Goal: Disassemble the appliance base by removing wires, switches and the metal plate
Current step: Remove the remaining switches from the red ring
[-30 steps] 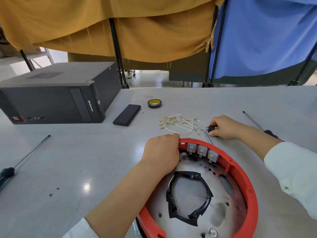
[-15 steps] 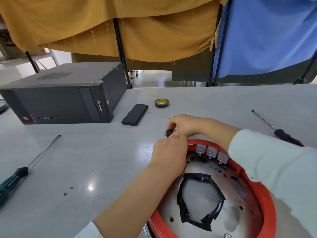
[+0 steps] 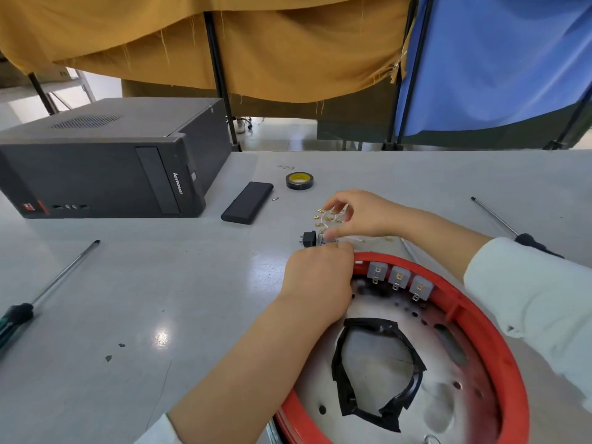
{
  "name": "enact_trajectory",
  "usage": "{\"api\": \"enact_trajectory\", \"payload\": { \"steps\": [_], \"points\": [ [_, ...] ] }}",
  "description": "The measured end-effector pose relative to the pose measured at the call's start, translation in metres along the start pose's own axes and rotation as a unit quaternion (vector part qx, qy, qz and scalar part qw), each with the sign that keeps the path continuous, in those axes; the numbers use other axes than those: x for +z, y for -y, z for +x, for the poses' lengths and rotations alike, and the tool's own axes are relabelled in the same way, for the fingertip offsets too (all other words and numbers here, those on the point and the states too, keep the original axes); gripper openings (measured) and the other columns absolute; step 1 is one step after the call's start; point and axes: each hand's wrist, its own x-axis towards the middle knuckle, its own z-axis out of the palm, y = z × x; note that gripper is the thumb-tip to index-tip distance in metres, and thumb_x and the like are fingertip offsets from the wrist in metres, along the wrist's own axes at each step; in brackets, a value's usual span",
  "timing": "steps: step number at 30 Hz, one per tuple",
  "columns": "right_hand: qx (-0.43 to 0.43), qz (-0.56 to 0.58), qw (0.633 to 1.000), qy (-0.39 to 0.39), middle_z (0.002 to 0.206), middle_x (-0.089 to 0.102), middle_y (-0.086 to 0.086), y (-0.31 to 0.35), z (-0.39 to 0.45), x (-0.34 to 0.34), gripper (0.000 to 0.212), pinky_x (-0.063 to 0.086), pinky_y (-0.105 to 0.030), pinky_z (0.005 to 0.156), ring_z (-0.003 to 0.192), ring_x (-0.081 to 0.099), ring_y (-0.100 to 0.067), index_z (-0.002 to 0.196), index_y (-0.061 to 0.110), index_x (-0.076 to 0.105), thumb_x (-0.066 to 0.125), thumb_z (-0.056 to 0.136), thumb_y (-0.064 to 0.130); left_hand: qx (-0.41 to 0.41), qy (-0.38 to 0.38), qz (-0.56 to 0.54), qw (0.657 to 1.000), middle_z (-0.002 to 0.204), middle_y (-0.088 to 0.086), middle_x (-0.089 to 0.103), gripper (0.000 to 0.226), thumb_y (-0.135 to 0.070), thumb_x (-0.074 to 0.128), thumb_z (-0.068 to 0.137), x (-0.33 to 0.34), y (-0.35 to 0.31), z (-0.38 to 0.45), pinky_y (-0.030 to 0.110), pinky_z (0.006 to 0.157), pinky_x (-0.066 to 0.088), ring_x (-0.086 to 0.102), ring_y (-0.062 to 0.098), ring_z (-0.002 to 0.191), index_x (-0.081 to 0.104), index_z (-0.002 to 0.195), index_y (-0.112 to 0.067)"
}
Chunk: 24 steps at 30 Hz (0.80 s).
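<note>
The red ring-shaped appliance base (image 3: pixel 499 344) lies at the lower right, with the metal plate (image 3: pixel 378 357) inside it and a torn black tape ring (image 3: pixel 339 373) on the plate. Three grey switches (image 3: pixel 398 278) sit in the base's far inner rim. My left hand (image 3: pixel 320 280) grips the rim's far-left part, fingers curled over it. My right hand (image 3: pixel 362 216) pinches a loose black-and-grey switch (image 3: pixel 310 239) between thumb and fingertip, just beyond my left fingers. Loose white wires with gold terminals (image 3: pixel 323 216) lie on the table under my right hand.
A black computer tower (image 3: pixel 105 174) stands at the left, with a black power bank (image 3: pixel 247 202) and a roll of tape (image 3: pixel 299 181) beside it. One screwdriver (image 3: pixel 48 290) lies at the left, another (image 3: pixel 509 227) at the right. A small screw (image 3: pixel 275 199) lies near the power bank.
My right hand has carried the loose switch leftward, from right of the wires to just beyond my left hand. My left hand has stayed on the rim.
</note>
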Motion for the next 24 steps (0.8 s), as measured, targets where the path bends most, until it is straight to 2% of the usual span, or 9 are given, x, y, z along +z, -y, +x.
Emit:
{"api": "enact_trajectory", "payload": {
  "steps": [2,4,7,11,14,17,19,21,24],
  "points": [
    [0.026,0.001,1.0,-0.004,0.115,0.049,0.005,-0.008,-0.005,-0.009,0.064,0.039,-0.017,0.072,0.091,0.051,-0.003,0.124,0.028,0.05,0.074,0.07,0.053,0.0,-0.004,-0.01,1.0,0.113,0.007,0.06,0.029,-0.03,0.049,0.092,0.001,0.0,0.0,0.03,0.064,0.03,0.059,0.03,0.099,0.046,0.116,-0.013],
    [0.073,-0.074,0.992,0.069,0.117,0.047,0.001,-0.019,-0.009,-0.014,0.068,0.044,-0.027,0.083,0.101,0.052,-0.014,0.128,0.024,0.047,0.075,0.072,0.05,0.0,-0.005,-0.013,1.0,0.114,0.006,0.059,0.028,-0.032,0.05,0.092,0.002,0.001,0.001,0.03,0.065,0.03,0.058,0.029,0.101,0.047,0.114,-0.015],
    [0.098,-0.152,0.975,0.131,0.118,0.055,-0.003,-0.03,-0.011,-0.008,0.051,0.043,-0.027,0.08,0.096,0.052,-0.016,0.124,0.019,0.051,0.071,0.081,0.034,-0.001,-0.006,-0.015,1.0,0.113,0.005,0.06,0.025,-0.034,0.05,0.092,0.003,0.001,0.003,0.03,0.065,0.03,0.058,0.029,0.1,0.047,0.109,-0.016],
    [0.077,-0.167,0.981,0.064,0.115,0.06,-0.005,-0.031,0.001,-0.001,0.027,0.038,-0.024,0.077,0.095,0.052,-0.017,0.114,0.015,0.06,0.064,0.088,0.02,-0.014,-0.003,-0.004,1.0,0.114,0.006,0.059,0.024,-0.027,0.051,0.091,0.004,0.0,0.009,0.031,0.064,0.031,0.058,0.03,0.099,0.046,0.111,-0.015],
    [0.097,-0.146,0.984,0.009,0.12,0.059,-0.009,-0.034,0.011,-0.003,0.03,0.038,-0.025,0.082,0.107,0.054,-0.023,0.115,0.01,0.061,0.066,0.085,0.012,-0.019,0.002,0.009,1.0,0.115,0.006,0.059,0.026,-0.024,0.051,0.09,0.004,-0.001,0.012,0.031,0.064,0.032,0.059,0.029,0.098,0.046,0.114,-0.015],
    [0.105,-0.114,0.988,0.01,0.126,0.054,-0.01,-0.035,0.012,-0.01,0.043,0.04,-0.027,0.088,0.113,0.052,-0.023,0.123,0.01,0.057,0.069,0.082,0.01,-0.02,0.006,0.008,1.0,0.116,0.005,0.058,0.028,-0.025,0.05,0.09,0.005,0.0,0.013,0.031,0.064,0.032,0.059,0.029,0.099,0.045,0.115,-0.015],
    [0.096,-0.094,0.991,-0.008,0.126,0.054,-0.008,-0.034,0.004,-0.016,0.043,0.04,-0.025,0.085,0.107,0.052,-0.019,0.123,0.011,0.057,0.069,0.082,0.012,-0.019,0.006,0.007,1.0,0.116,0.005,0.058,0.026,-0.025,0.049,0.09,0.005,0.0,0.013,0.031,0.065,0.031,0.058,0.03,0.099,0.045,0.114,-0.015],
    [0.105,-0.102,0.989,-0.025,0.116,0.06,-0.009,-0.033,-0.007,-0.024,0.03,0.041,-0.026,0.077,0.094,0.054,-0.017,0.113,0.01,0.062,0.067,0.083,0.016,-0.018,0.005,0.007,1.0,0.115,0.005,0.058,0.024,-0.024,0.049,0.089,0.006,0.001,0.013,0.031,0.065,0.031,0.058,0.03,0.099,0.045,0.112,-0.016],
    [0.215,-0.161,0.958,0.103,0.087,0.066,-0.009,-0.031,-0.029,-0.038,0.028,0.048,-0.028,0.057,0.069,0.063,-0.022,0.089,0.004,0.062,0.064,0.085,0.032,-0.017,0.002,0.012,1.0,0.113,0.006,0.058,0.022,-0.024,0.048,0.089,0.006,0.001,0.013,0.032,0.063,0.03,0.059,0.031,0.097,0.046,0.11,-0.017]
  ]
}}
